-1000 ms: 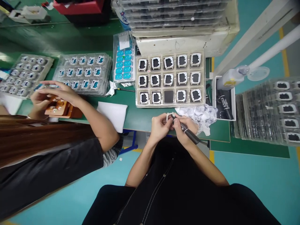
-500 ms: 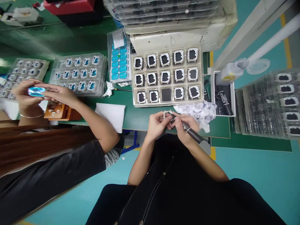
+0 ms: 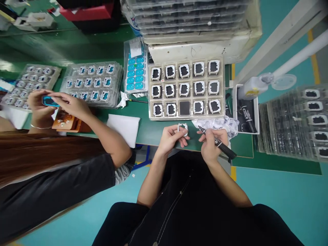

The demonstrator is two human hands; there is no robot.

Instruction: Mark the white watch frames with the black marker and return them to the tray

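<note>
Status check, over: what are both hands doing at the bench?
Left-hand grip shut on white frame. Right-hand grip shut on black pen, tip apart from frame. Crumpled wipe beside it; nothing between pen and frame.

The right hand has drawn its pen away to the right, so the tip no longer touches the white frame and now stands apart from it. The left hand now shows the frame face up, alone. The co-worker's hands have lifted off the orange fixture and now hold a blue piece between them.
</note>
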